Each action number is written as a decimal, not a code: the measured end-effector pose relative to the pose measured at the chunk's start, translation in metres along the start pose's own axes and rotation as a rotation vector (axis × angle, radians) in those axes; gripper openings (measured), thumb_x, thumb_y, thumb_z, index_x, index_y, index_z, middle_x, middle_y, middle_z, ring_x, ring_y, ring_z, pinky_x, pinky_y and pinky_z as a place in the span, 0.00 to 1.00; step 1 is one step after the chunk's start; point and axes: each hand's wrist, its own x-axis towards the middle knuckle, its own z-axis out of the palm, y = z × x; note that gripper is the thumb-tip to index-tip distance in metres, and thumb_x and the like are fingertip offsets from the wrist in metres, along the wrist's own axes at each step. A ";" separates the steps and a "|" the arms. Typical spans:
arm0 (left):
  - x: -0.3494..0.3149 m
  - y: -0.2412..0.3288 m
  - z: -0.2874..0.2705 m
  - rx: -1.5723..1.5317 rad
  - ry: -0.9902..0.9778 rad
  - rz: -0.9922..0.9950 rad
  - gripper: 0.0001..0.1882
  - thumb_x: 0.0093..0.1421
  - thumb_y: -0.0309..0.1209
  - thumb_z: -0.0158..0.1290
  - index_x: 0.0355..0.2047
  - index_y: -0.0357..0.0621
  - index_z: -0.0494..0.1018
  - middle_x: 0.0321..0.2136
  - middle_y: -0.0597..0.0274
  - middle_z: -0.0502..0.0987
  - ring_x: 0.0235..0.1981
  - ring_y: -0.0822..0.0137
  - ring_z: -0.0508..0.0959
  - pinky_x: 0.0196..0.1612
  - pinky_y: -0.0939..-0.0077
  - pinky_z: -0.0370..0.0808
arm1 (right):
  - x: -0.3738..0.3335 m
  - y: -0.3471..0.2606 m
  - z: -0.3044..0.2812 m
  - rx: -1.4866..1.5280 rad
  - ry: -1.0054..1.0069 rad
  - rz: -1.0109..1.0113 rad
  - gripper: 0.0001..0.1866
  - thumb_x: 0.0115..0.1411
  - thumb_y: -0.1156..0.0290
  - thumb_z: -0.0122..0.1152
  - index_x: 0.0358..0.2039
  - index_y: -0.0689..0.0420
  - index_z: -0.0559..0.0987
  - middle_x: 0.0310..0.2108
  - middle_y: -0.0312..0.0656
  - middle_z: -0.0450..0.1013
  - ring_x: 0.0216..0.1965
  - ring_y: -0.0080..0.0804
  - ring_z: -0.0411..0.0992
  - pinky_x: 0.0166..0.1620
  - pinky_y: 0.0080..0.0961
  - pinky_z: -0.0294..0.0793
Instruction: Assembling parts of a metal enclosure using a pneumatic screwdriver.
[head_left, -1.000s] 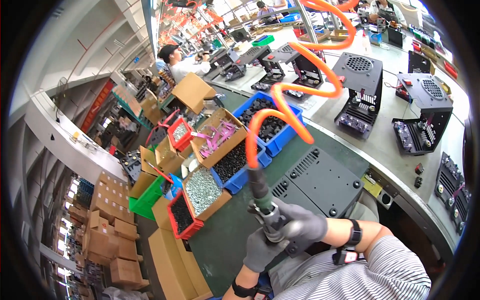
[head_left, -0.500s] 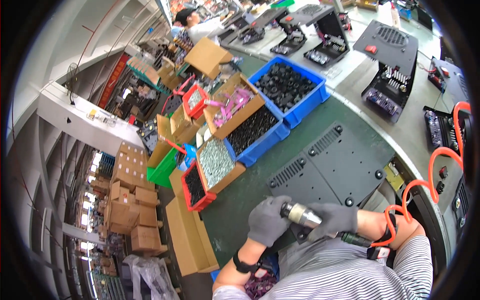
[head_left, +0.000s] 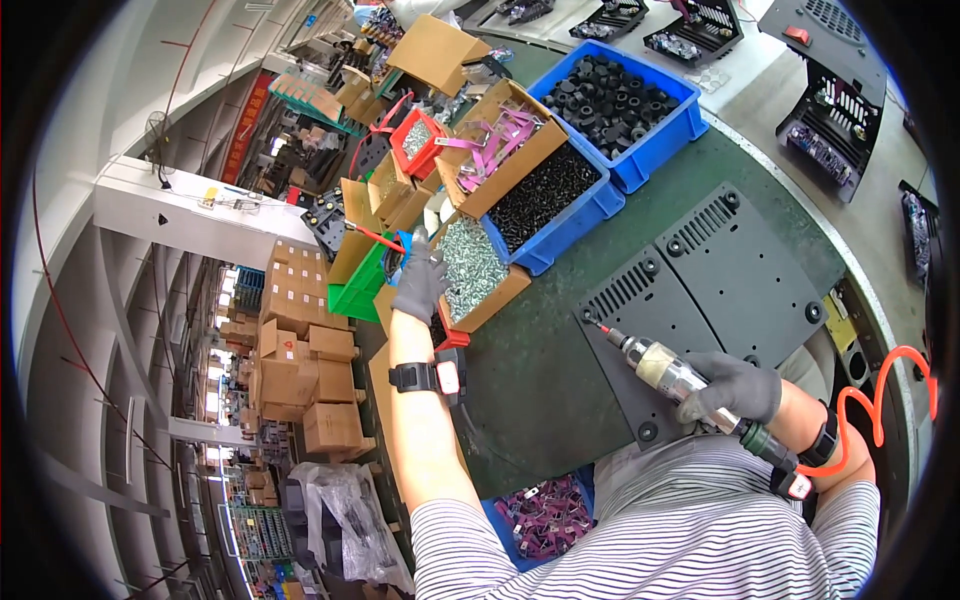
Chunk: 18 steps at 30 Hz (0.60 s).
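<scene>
My gloved right hand [head_left: 735, 388] is closed around a pneumatic screwdriver [head_left: 657, 366], fed by an orange coiled hose [head_left: 880, 398]. The tool points up and left, its bit over the near left corner of a dark grey slotted metal panel [head_left: 740, 270]. Black round feet sit along the panel's edges. My gloved left hand [head_left: 420, 283] reaches out to the left, fingers extended, beside a cardboard box of silver screws [head_left: 470, 262]. It partly covers a red bin [head_left: 452, 335] and lies near a green bin [head_left: 357, 297]. I see nothing held in it.
Blue bins hold black round parts [head_left: 610, 105] and black screws [head_left: 540, 195]. A cardboard box has pink-wrapped strips [head_left: 497, 145]; a red tray [head_left: 415, 138] stands beside it. More pink parts [head_left: 545, 515] fill a bin by my lap. Black housings [head_left: 825, 135] line the bench to the right.
My left hand has left the screwdriver's front end and moved up and left to the screw boxes. My right hand still holds the tool, now angled over the panel. The view has shifted.
</scene>
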 end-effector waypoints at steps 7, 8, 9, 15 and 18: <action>-0.018 -0.012 -0.010 -0.170 -0.065 0.093 0.29 0.51 0.15 0.32 0.57 0.28 0.53 0.51 0.37 0.65 0.49 0.46 0.71 0.51 0.58 0.73 | 0.000 -0.009 -0.004 0.207 -0.012 0.118 0.25 0.47 0.71 0.62 0.45 0.67 0.69 0.29 0.43 0.73 0.28 0.26 0.74 0.33 0.21 0.74; -0.016 -0.016 -0.012 -0.170 -0.061 0.088 0.29 0.51 0.15 0.32 0.57 0.28 0.53 0.51 0.37 0.65 0.49 0.46 0.71 0.51 0.58 0.73 | -0.001 -0.009 -0.005 0.210 -0.014 0.124 0.25 0.47 0.71 0.62 0.45 0.67 0.69 0.29 0.43 0.73 0.28 0.26 0.74 0.33 0.21 0.74; -0.014 -0.023 -0.017 -0.144 -0.058 0.124 0.28 0.53 0.16 0.32 0.57 0.28 0.54 0.50 0.37 0.65 0.48 0.47 0.72 0.50 0.59 0.73 | -0.002 -0.010 -0.005 0.224 -0.015 0.117 0.25 0.47 0.71 0.62 0.45 0.67 0.69 0.29 0.43 0.73 0.28 0.27 0.75 0.33 0.21 0.74; -0.005 -0.040 -0.017 0.393 0.166 0.117 0.22 0.59 0.29 0.50 0.54 0.42 0.65 0.35 0.55 0.77 0.26 0.64 0.78 0.28 0.73 0.76 | 0.001 -0.007 -0.002 0.132 0.007 0.094 0.25 0.45 0.71 0.64 0.45 0.66 0.70 0.30 0.39 0.72 0.28 0.24 0.73 0.31 0.19 0.72; -0.008 -0.034 -0.029 1.125 0.292 0.259 0.16 0.58 0.30 0.51 0.48 0.46 0.72 0.30 0.59 0.78 0.24 0.71 0.77 0.27 0.76 0.73 | 0.001 -0.009 0.001 0.126 0.030 0.106 0.25 0.44 0.70 0.64 0.43 0.66 0.70 0.30 0.38 0.71 0.29 0.22 0.71 0.32 0.19 0.72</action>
